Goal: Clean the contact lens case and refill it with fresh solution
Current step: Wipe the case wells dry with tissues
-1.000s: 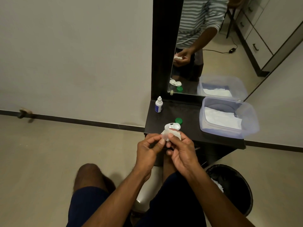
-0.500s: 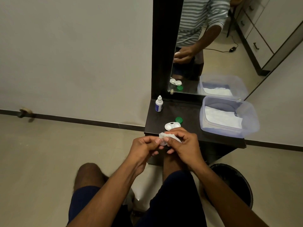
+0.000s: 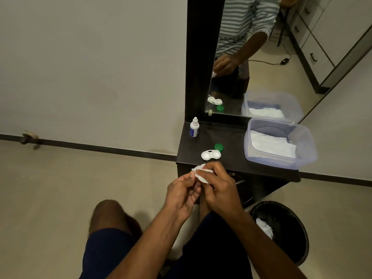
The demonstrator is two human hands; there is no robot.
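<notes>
Case (image 3: 211, 155) open on shelf (image 3: 237, 158), just beyond hands. Left hand (image 3: 182, 195) and right hand (image 3: 218, 190) together, both pinching white tissue (image 3: 200, 174). Green cap (image 3: 218, 147) beside case; bottle (image 3: 194, 127) upright behind; tub (image 3: 302, 156) right.

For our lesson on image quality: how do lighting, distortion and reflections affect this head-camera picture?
Head view: dim, soft light; wide-angle lens bows the dark skirting line; the mirror duplicates the white two-well lens case and clear plastic tub.
</notes>
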